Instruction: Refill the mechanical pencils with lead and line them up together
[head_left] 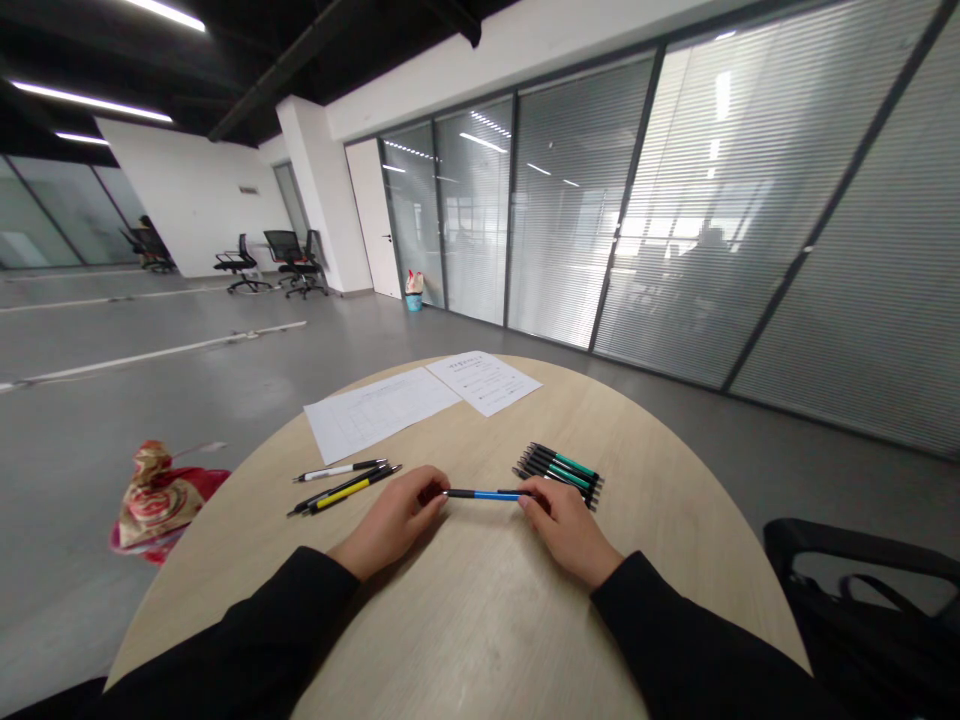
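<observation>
A blue and black pen (487, 495) lies level between my two hands over the middle of the round table (480, 620). My left hand (405, 512) pinches its black end, while the fingers of my right hand (559, 522) are closed on the blue end. Just beyond my right hand is a row of several green and black pens (564, 467), laid side by side and partly hidden by that hand. To the left of my left hand lie a white pen (334, 470), a yellow pen (349, 491) and a dark pen (315, 500).
Two printed sheets of paper (382, 408) rest at the table's far side. On the floor to the left stands a red and gold bag (157, 500). A black chair (862, 545) is close at the right. Glass partitions with blinds (675, 220) run behind.
</observation>
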